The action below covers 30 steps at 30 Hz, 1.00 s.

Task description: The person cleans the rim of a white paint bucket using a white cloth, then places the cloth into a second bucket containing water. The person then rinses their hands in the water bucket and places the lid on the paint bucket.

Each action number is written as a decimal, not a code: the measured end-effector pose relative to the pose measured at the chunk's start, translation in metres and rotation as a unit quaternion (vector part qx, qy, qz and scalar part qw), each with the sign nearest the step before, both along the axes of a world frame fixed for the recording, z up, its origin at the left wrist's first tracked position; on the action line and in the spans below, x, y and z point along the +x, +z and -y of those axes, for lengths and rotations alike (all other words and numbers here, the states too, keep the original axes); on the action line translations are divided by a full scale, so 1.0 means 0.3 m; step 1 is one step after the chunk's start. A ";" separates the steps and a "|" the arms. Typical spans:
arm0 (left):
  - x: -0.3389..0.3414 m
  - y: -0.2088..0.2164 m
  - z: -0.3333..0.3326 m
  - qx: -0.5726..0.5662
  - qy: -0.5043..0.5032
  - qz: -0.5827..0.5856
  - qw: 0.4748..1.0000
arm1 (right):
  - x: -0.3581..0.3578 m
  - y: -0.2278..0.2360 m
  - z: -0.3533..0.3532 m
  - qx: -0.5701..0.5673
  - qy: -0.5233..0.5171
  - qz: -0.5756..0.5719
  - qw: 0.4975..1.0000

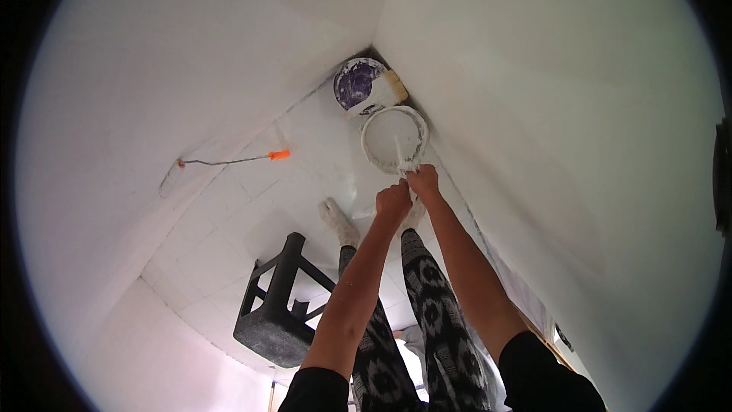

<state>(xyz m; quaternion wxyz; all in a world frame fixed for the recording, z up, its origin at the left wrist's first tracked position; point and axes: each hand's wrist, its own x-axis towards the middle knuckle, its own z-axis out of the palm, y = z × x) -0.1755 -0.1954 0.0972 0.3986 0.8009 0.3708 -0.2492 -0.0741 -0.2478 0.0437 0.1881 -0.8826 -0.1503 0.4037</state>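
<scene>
A round white paint bucket (381, 131) stands on the white tiled floor near the room's corner. A thin paint-coated stick (399, 154) slants out of the paint toward me. My right hand (424, 183) is closed around the stick's near end at the bucket's rim. My left hand (393, 202) is a fist just behind it, and seems to grip the same stick lower down. My patterned trouser legs and white-spattered feet (338, 221) stand beneath the hands.
A purple-stained round container (355, 82) with a wide brush (389, 89) across it sits in the corner behind the bucket. A small roller with an orange handle (229, 160) lies by the left wall. A black stool (276, 301) stands at my left. White walls rise on both sides.
</scene>
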 end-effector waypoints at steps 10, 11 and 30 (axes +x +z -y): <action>-0.002 -0.009 -0.004 -0.004 0.014 -0.018 1.000 | -0.007 -0.067 0.023 -0.033 0.000 -0.021 0.999; 0.010 -0.003 -0.013 -0.005 0.013 -0.021 1.000 | 0.002 -0.084 0.031 -0.014 -0.020 -0.045 0.999; -0.092 -0.075 -0.096 -0.060 0.125 0.026 0.990 | -0.026 0.016 0.017 0.132 -0.296 -0.476 0.817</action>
